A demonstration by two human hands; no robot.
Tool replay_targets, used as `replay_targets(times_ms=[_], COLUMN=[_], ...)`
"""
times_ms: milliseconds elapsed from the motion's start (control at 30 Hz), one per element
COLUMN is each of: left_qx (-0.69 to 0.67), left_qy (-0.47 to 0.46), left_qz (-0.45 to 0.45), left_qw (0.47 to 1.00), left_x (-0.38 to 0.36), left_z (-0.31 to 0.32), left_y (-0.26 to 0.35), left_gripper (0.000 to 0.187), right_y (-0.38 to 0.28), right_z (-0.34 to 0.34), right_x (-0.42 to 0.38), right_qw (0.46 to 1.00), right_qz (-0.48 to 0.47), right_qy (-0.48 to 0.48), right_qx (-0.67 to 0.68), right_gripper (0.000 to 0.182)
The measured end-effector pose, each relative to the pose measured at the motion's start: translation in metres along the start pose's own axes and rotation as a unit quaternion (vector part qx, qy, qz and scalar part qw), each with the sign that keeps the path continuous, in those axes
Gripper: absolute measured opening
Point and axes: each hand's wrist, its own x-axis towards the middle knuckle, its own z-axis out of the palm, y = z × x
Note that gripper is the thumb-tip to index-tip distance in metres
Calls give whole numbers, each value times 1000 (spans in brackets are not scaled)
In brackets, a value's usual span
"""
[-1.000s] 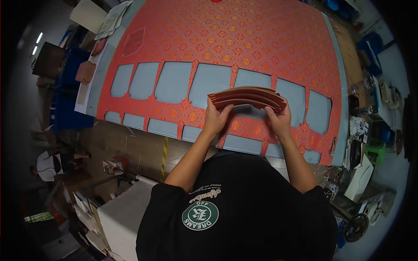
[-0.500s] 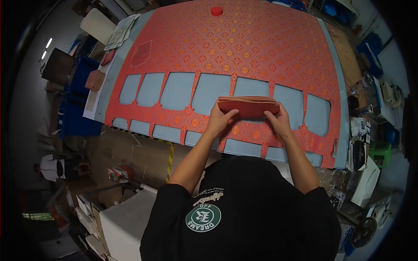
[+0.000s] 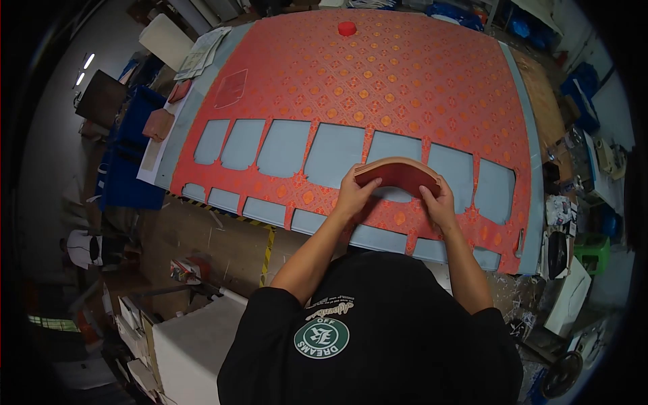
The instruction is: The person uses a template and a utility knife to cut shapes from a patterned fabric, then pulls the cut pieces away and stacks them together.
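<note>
Between my two hands is a stack of dark red fabric pieces (image 3: 398,177), bent upward into an arch with its layered pale edges along the top. My left hand (image 3: 356,192) grips the left end, thumb on the near face. The right end is pinched by my right hand (image 3: 439,202), its thumb also on the near face. Below the stack lies a large red and gold patterned fabric (image 3: 405,84) with rows of cut-out openings. Through those openings the light blue table surface (image 3: 283,150) shows.
A red round object (image 3: 347,28) sits at the cloth's far side. Folded red pieces (image 3: 158,125) lie on the left edge, near papers (image 3: 202,54). A metal tool (image 3: 519,243) rests at the front right corner. A green stool (image 3: 591,251) stands at right; another person (image 3: 84,248) is at far left.
The stack has gone from nearly flat to a raised arch, its ends still in both hands. The view has shifted slightly, so the table appears lower and further right.
</note>
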Motion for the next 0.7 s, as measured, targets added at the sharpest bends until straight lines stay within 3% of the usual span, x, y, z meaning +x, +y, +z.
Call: replay_targets(times_ms=[67, 100, 167, 267, 333, 367, 500, 567, 700], left_qx=[20, 73, 75, 84, 90, 56, 73, 85, 49], left_qy=[-27, -65, -44, -15, -62, -19, 14, -14, 22], left_qz=[-90, -87, 65, 49, 9, 1, -30, -57, -57], left_qw=[995, 991, 994, 995, 994, 998, 997, 995, 997], left_x=[1, 2, -2, -1, 0, -3, -32, -47, -97], left_z=[-9, -13, -2, -10, -18, -13, -24, -41, -67], left_y=[-15, -18, -3, -17, -42, -42, 3, 17, 58], left_gripper=[36, 34, 32, 32, 38, 40, 42, 44, 46], right_y=[2, 7, -25, -14, 6, 1, -36, -44, -43], right_z=[-3, -3, 6, 8, 5, 6, 13, 15, 33], right_x=[3, 4, 1, 0, 4, 14, -5, -4, -11], right_qw=[1000, 998, 995, 998, 999, 998, 996, 993, 965], right_qz=[-11, -23, -52, -43, -29, -38, -8, 7, 69], right_qy=[3, -5, -29, -31, -24, -33, -84, -117, -248], right_qx=[-24, -52, -81, -21, -40, -39, -36, -22, -50], right_gripper=[29, 29, 28, 28, 27, 27, 34, 36, 42])
